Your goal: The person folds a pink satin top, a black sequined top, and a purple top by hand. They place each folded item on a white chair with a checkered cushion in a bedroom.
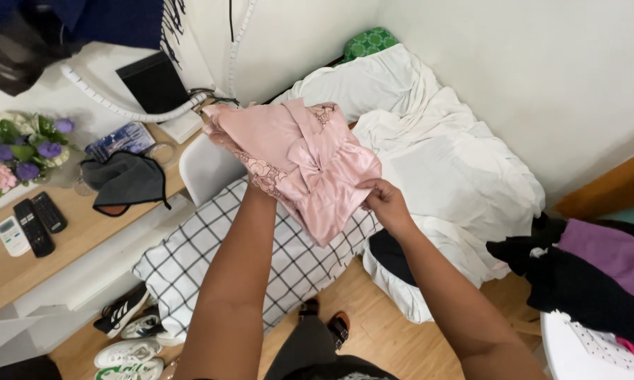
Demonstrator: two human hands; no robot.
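I hold up a pink satin garment (pixel 299 165) with lace trim in front of me, above a checked pillow. My left hand (pixel 255 184) is under the cloth, mostly hidden, and grips its left side near the lace edge. My right hand (pixel 381 200) pinches the garment's lower right edge between its fingers. The cloth hangs bunched and folded between both hands.
A white rumpled sheet (pixel 443 162) covers the bed at the back right. A checked pillow (pixel 211 260) lies below. A pile of dark and purple clothes (pixel 591 274) sits at the right. The wooden desk (pixel 63 239) at left bears remotes, flowers and a grey mask. Shoes (pixel 130 331) lie on the floor.
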